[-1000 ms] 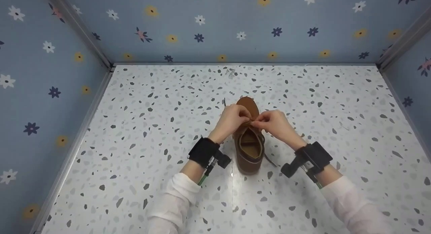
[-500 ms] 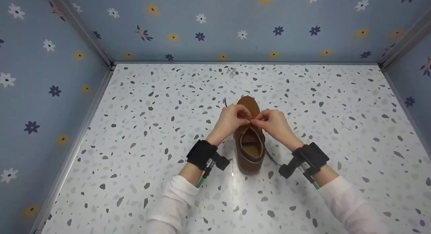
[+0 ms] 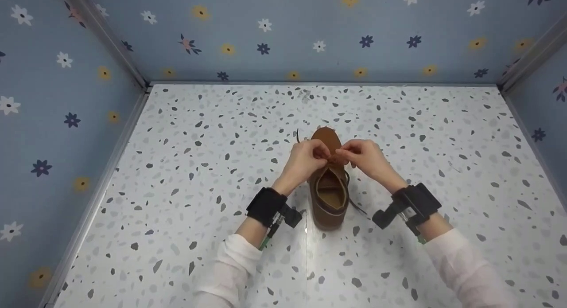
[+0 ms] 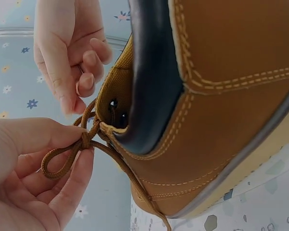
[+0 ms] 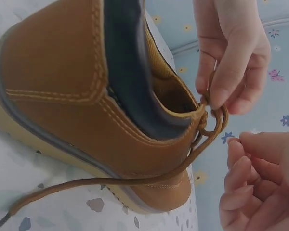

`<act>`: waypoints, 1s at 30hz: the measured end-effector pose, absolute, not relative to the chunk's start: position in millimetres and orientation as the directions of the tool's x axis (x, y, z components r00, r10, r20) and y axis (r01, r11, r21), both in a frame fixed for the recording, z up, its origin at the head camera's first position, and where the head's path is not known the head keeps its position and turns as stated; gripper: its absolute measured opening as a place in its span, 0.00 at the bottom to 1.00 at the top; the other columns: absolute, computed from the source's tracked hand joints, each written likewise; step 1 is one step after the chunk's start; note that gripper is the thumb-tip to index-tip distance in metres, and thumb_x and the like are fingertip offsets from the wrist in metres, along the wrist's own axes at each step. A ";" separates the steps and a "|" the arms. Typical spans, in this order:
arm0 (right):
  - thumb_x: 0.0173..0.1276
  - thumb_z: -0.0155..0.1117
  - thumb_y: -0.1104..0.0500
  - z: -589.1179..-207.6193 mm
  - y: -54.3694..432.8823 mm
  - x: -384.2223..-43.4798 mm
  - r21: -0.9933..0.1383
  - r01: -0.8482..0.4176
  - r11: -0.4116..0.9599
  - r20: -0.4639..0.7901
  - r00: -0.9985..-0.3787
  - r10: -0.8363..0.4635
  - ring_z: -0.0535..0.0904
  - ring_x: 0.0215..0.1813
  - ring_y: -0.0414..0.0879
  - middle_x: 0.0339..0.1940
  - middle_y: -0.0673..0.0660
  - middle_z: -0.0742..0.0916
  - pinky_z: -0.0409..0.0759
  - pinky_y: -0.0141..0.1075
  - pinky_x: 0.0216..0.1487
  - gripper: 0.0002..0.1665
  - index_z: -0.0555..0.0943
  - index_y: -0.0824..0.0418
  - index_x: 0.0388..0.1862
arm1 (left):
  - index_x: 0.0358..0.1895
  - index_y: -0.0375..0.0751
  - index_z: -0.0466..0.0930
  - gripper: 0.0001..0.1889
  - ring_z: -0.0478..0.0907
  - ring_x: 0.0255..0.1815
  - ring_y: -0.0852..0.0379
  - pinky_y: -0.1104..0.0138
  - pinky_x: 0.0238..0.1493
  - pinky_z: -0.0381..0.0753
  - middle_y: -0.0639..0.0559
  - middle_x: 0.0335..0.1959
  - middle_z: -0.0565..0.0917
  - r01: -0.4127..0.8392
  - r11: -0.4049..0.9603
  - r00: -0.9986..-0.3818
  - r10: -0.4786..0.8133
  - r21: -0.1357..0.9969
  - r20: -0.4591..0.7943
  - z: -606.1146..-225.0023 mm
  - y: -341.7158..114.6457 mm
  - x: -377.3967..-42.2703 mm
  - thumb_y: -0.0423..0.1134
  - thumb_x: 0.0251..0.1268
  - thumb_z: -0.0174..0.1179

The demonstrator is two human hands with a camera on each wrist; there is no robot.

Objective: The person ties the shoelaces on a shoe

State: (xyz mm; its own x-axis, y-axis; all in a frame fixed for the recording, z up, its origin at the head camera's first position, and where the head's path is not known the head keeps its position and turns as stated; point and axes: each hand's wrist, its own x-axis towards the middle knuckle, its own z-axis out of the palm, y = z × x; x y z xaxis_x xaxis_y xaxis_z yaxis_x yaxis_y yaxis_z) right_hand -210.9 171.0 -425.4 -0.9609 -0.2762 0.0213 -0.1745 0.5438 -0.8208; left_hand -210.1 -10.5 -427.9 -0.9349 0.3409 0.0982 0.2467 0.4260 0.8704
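Note:
A brown lace-up shoe (image 3: 328, 220) stands on the speckled surface, toe pointing away from me. My left hand (image 3: 304, 158) pinches the brown shoelace (image 4: 85, 139) at its knot, between thumb and forefinger, in front of the tongue. A lace loop (image 4: 55, 166) sticks out past those fingers in the left wrist view. My right hand (image 3: 365, 156) hovers just right of the knot. Its fingers (image 5: 241, 168) are loosely bent, with no lace between them in the right wrist view. One loose lace end (image 5: 72, 184) hangs along the shoe's right side.
White terrazzo-patterned surface (image 3: 212, 179) surrounds the shoe. Blue flowered panels (image 3: 288, 33) rise at the back, left and right. Another dark lace end (image 3: 297, 135) lies beyond my left hand. Each wrist wears a black camera band (image 3: 267, 206).
My right hand has let go at the knot and moved slightly right and away from me, apart from the left fingers. The left hand stays at the knot; the shoe has not moved.

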 end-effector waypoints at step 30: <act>0.61 0.63 0.55 -426.3 176.3 -230.0 -0.845 0.010 0.535 -0.286 -0.853 -0.437 0.65 0.18 0.38 0.19 0.49 0.78 0.60 0.27 0.17 0.15 0.83 0.67 0.35 | 0.27 0.36 0.78 0.09 0.75 0.27 0.61 0.74 0.31 0.73 0.52 0.25 0.79 0.394 0.372 -0.907 0.306 0.841 0.289 -437.7 -9.3 -206.2 0.20 0.43 0.59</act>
State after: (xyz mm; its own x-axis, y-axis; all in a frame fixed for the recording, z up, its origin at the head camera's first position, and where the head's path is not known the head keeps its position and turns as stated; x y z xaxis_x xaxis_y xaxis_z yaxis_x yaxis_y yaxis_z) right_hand -230.0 176.3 -426.3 -0.8529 -0.4367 -0.2862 0.0095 0.5350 -0.8448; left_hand -206.2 -9.3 -437.7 -0.9071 0.3058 0.2894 0.3936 0.3720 0.8406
